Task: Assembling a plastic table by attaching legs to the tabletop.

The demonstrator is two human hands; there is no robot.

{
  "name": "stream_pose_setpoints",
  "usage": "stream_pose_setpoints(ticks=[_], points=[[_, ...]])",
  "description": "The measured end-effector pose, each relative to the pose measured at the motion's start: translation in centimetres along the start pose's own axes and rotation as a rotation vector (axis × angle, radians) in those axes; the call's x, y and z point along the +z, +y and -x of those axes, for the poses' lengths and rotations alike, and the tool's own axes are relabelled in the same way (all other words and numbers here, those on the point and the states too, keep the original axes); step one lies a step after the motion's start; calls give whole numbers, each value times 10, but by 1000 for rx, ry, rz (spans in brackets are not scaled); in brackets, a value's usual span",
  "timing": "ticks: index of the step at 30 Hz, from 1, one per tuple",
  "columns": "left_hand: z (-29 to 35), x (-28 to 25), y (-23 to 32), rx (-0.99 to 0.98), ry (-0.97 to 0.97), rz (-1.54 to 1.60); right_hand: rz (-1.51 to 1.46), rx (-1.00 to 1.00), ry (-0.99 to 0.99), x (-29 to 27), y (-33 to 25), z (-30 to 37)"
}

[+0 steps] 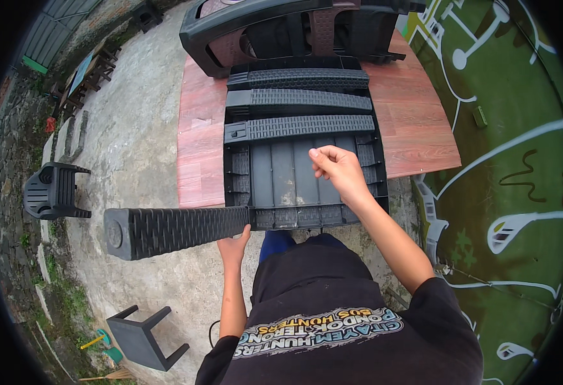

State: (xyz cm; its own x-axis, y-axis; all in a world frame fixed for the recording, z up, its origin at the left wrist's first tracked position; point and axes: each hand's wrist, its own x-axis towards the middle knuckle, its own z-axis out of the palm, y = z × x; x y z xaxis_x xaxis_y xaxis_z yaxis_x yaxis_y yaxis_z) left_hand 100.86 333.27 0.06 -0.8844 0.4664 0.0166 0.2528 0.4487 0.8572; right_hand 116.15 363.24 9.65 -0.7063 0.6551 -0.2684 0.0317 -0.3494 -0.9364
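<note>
An upturned black plastic tabletop (285, 168) lies in front of me, its ribbed underside facing up. My left hand (233, 247) is closed on a black woven-pattern table leg (179, 231) near its inner end, with most fingers hidden behind it. This leg juts out to the left from the tabletop's near left corner; I cannot tell whether it is seated there. Over the tabletop's right half hovers my right hand (338, 168), its fingers curled into a pinch. Whatever is in the pinch, if anything, is hidden. Three more legs (307, 128) lie crosswise over the tabletop's far half.
The tabletop rests on a red wood-patterned table (416, 122). Stacked dark plastic chairs (268, 35) lie at its far end. A small black stool (147, 337) and black stacked chairs (55, 190) stand on the concrete floor at left. A painted green wall (506, 154) runs along the right.
</note>
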Motion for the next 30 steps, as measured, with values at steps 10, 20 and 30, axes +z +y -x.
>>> stream_pose_setpoints(ticks=[10, 20, 30], points=[[7, 8, -9, 39, 58, -112, 1377, -374, 77, -63, 65, -130], [13, 23, -8, 12, 116, -203, 1424, -566, -137, -102, 36, -125], [60, 67, 115, -522, 160, -427, 1314, -569, -146, -246, -84, -3]])
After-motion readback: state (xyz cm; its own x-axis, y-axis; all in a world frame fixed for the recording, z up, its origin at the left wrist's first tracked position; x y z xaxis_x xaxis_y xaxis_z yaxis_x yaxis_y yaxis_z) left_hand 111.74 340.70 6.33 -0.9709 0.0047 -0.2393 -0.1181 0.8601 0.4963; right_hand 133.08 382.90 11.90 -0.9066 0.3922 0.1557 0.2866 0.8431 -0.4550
